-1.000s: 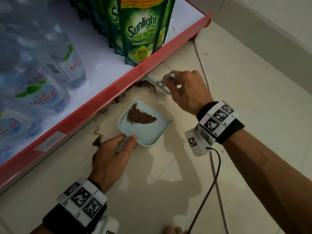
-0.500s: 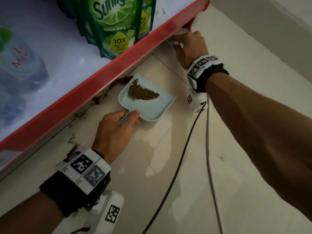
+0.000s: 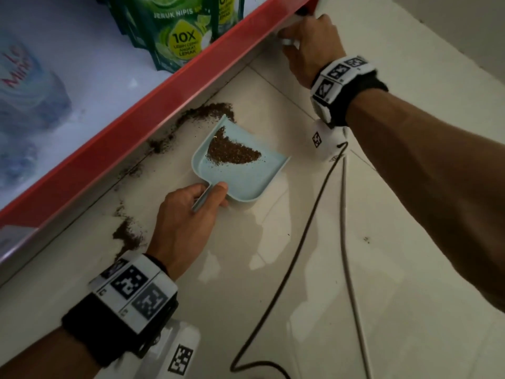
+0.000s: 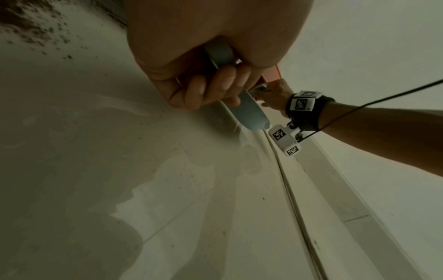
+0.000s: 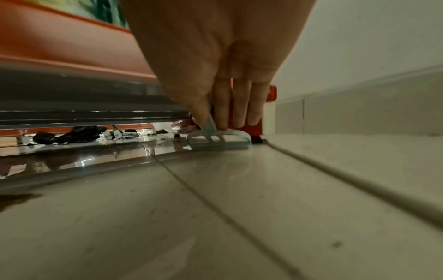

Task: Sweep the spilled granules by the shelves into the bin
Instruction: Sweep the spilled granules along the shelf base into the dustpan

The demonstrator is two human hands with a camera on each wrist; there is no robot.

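The red shelf edge [image 3: 169, 86] is overhanging the spilled granules [image 3: 210, 110] on the floor [image 3: 300, 269], the left hand [image 3: 183, 214] is gripping the dustpan [image 3: 246, 176] containing granules, and the right hand [image 3: 308, 47] is pinching the brush [image 5: 215, 139].

Both forearms are bare, with no sleeves. In the head view the left hand [image 3: 185, 228] sits at lower centre; behind it the left wristband [image 3: 120, 318] is a broad black strap topped by a white plate printed with square black-and-white coded markers. Under it, at the bottom edge, hangs a white camera housing [image 3: 175, 354] bearing another checkered marker. The right hand [image 3: 308, 47] is at upper right, its wristband [image 3: 344, 86] of the same make: black strap, white marker plate. A white housing [image 3: 325, 143] with a small marker hangs below it, and a thin black cable [image 3: 295, 250] runs from that housing toward the bottom of the frame.
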